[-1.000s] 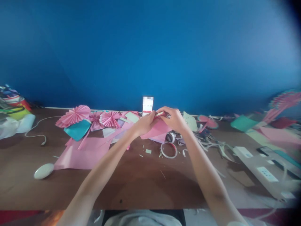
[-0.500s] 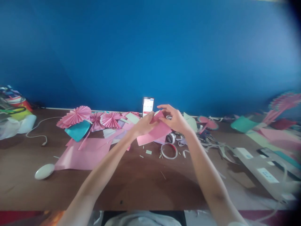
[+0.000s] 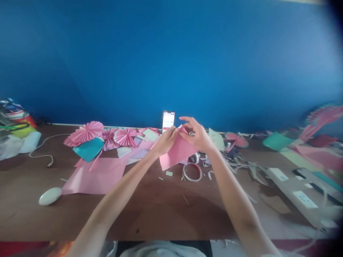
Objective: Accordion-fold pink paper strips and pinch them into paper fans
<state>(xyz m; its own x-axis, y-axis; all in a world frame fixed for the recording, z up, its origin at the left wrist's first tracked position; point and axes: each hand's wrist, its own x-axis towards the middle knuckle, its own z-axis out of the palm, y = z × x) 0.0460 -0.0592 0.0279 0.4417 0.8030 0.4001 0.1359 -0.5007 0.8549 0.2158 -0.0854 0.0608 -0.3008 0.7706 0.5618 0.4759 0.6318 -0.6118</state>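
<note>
Blue wall [image 3: 171,60] behind table [image 3: 150,214]; pink paper sheet [image 3: 175,154] mid-frame, long axis unclear. L hand [image 3: 167,140] pinches upper L edge; R hand [image 3: 197,136], equally near, loosely spread, touching R side.

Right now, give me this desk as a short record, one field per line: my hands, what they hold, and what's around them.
Left hand: grip closed on the pink paper, at its upper left; left hand
Right hand: right hand at the paper's upper right, index finger raised; firmness of grip unclear
Behind hands: phone, upright, screen lit
Below paper: ring of tape on the brown table
Left side: pink paper fan, teal paper, white mouse
Backdrop: blue wall
</note>
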